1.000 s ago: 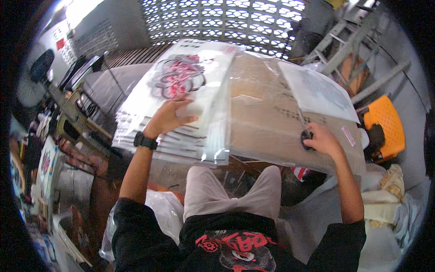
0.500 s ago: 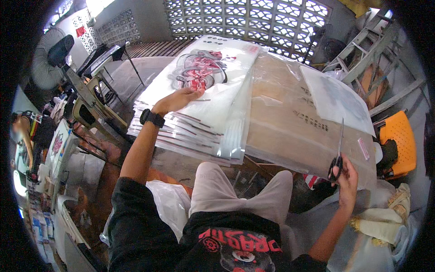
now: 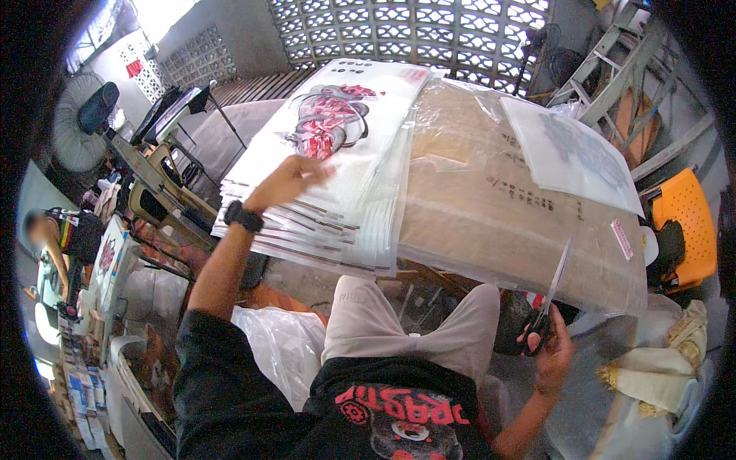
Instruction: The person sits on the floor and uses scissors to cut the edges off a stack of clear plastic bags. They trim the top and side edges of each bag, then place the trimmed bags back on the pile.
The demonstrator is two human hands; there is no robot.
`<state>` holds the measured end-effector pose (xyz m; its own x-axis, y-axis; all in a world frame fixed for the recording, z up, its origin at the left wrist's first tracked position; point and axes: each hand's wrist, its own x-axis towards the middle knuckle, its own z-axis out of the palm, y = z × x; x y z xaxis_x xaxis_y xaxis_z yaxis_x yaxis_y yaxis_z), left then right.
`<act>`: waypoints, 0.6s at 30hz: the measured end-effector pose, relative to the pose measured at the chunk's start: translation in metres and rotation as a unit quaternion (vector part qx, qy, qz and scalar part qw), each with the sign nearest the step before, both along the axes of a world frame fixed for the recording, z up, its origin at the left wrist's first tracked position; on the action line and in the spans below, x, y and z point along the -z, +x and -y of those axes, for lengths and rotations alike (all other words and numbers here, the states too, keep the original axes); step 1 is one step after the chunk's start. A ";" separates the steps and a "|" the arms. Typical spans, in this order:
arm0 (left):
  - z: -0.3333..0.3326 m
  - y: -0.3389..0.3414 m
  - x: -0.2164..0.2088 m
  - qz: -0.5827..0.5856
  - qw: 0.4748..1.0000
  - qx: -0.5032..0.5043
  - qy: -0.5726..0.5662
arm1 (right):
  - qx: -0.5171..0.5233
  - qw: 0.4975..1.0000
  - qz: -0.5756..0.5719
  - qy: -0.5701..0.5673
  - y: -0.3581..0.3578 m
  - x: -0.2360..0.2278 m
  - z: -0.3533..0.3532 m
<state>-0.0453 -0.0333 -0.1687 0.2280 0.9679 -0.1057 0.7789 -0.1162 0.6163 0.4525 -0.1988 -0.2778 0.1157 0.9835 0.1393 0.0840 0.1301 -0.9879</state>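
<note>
Head view: right hand (image 3: 555,354) grasps scissors (image 3: 539,328); left hand (image 3: 284,184) (grip loosely spread) is over sheets (image 3: 368,178).

Daylight is streaming through the pierced wall (image 3: 414,37), the upper left is glaring, white sheets (image 3: 356,188) are shining, the left hand (image 3: 288,183) is showing blur, and edges are bending toward the black rim.

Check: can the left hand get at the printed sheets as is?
Likely yes: the left hand looks empty and is over the printed sheets, with nothing visible in between.
</note>
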 end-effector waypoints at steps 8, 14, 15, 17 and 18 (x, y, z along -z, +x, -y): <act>-0.037 -0.025 -0.048 -0.012 0.980 -0.026 0.195 | -0.056 0.988 -0.106 -0.102 -0.001 0.014 0.016; -0.038 0.000 -0.098 -0.141 0.800 -0.246 0.529 | -0.176 0.974 -0.111 -0.093 -0.001 0.020 0.015; -0.036 0.031 -0.104 -0.185 0.811 -0.108 0.545 | -0.166 0.970 -0.139 -0.110 -0.005 0.006 0.019; -0.021 0.115 -0.117 -0.294 0.806 0.143 0.494 | -0.121 0.974 -0.160 -0.109 -0.007 -0.005 0.025; 0.000 0.168 -0.128 -0.258 0.826 0.188 0.466 | -0.089 0.980 -0.155 -0.091 -0.005 -0.007 0.027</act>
